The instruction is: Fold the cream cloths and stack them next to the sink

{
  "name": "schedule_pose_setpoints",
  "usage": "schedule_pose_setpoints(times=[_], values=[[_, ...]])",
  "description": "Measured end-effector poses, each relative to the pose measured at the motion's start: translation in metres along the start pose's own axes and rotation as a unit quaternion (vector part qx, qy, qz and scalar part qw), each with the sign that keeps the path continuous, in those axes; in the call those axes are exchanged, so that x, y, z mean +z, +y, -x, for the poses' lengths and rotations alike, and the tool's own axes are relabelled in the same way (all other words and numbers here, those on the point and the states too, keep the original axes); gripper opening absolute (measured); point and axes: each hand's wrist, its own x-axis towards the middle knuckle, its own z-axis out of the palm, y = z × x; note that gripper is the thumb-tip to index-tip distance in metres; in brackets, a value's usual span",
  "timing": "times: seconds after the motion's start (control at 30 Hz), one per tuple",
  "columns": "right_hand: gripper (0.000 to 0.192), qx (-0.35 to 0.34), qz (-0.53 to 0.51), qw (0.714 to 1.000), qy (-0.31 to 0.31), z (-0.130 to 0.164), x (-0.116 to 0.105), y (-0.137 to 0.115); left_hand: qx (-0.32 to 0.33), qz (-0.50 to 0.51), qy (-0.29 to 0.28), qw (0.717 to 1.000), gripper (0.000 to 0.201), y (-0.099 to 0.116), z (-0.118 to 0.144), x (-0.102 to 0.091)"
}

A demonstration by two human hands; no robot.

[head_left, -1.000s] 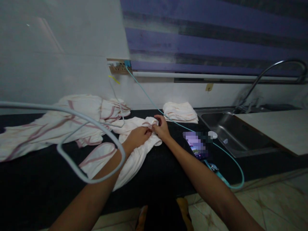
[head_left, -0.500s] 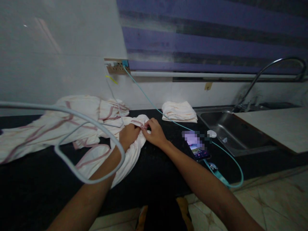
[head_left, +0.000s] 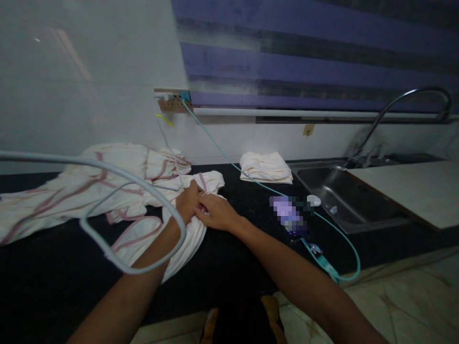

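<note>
I see my left hand [head_left: 188, 203] and right hand [head_left: 215, 213] with their grip pinched on the bunched white cloth [head_left: 190, 224], whose long axis runs near-left to far-right across the dark counter [head_left: 233, 258]. No writing is readable.

Home kitchen, domestic utility corner. Evidence: dark stone countertop [head_left: 229, 267] w/ inset stainless sink [head_left: 344, 198] & curved gooseneck faucet [head_left: 405, 102] at right; pale glossy wall [head_left: 82, 95] behind; purple zebra blind [head_left: 315, 57] over window; wall socket strip [head_left: 172, 101] w/ teal charging cable [head_left: 251, 179] running to a phone [head_left: 289, 217] on the counter; folded cloths [head_left: 265, 167] & loose striped laundry [head_left: 89, 186] on the worktop; tiled floor [head_left: 394, 306] below. Household, not commercial, fittings.
</note>
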Motion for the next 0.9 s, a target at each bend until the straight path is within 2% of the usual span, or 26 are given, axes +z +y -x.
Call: schedule_pose_setpoints(times=[0.17, 0.4, 0.5, 0.6, 0.67, 0.77, 0.9], values=[[0.008, 0.016, 0.019, 1.0, -0.001, -0.001, 0.002, 0.001, 0.004, -0.01, 0.009, 1.0, 0.052, -0.004, -0.002, 0.005], [0.015, 0.049, 0.054, 0.997, -0.022, -0.002, -0.002, -0.004, 0.027, -0.014, 0.015, 0.999, 0.044, -0.008, -0.004, 0.009], [0.022, 0.113, 0.089, 0.989, -0.034, -0.003, -0.006, -0.006, 0.042, -0.002, 0.02, 0.999, 0.042, -0.009, -0.006, 0.012], [0.04, 0.186, 0.119, 0.975, -0.035, -0.002, -0.01, -0.008, 0.077, 0.023, 0.031, 0.996, 0.04, -0.007, -0.007, 0.014], [0.048, 0.205, 0.129, 0.97, -0.031, -0.001, -0.011, -0.009, 0.113, 0.04, 0.043, 0.992, 0.037, -0.004, -0.007, 0.015], [0.046, 0.214, 0.143, 0.966, -0.034, 0.0, -0.01, -0.004, 0.161, 0.053, 0.048, 0.984, 0.033, 0.001, -0.008, 0.017], [0.046, 0.222, 0.189, 0.956, -0.032, 0.001, -0.009, 0.008, 0.204, 0.059, 0.003, 0.977, 0.031, 0.007, -0.007, 0.019]])
